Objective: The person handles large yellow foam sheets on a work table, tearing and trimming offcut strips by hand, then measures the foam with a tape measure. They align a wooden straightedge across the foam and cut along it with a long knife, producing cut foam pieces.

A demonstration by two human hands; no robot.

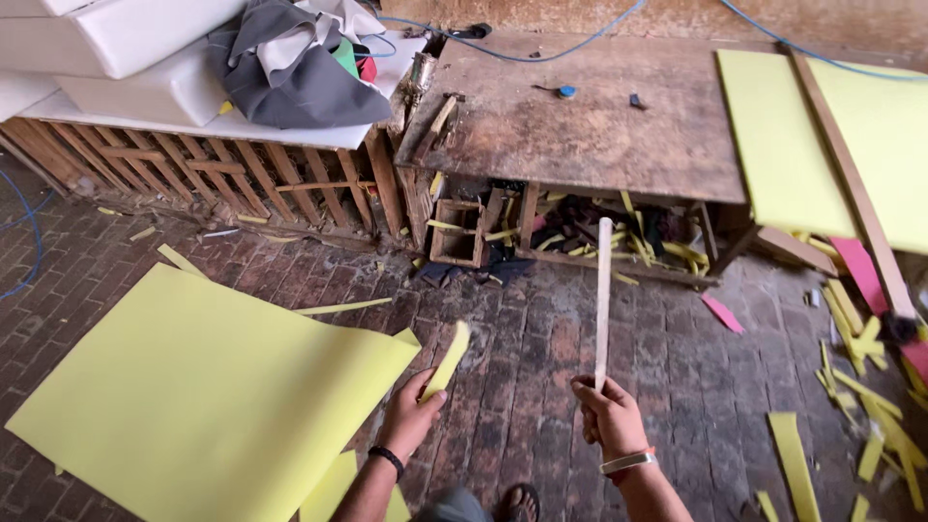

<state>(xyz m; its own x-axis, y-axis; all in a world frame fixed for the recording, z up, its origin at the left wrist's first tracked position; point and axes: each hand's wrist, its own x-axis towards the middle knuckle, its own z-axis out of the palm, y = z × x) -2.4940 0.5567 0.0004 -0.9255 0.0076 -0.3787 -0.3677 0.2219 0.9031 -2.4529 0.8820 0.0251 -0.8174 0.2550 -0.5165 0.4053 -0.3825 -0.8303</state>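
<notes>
Brick floor (541, 358), scraps all over. Left hand (411, 418) pinches a yellow foam strip (448, 362), big yellow sheet (203, 396) just left of it. Right hand (609, 418) is clamped on a wooden stick (602, 300), upright. Looks like trimming's well underway, sheet mostly whole.

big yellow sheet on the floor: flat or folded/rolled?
Mostly spread flat. The yellow sheet lies open on the brick floor, only its corner lifts near the left hand, which grips a small yellow strip.

workshop | worn wooden workbench (599, 135) | foam offcuts (860, 387) littering brick floor (541, 329)
</notes>
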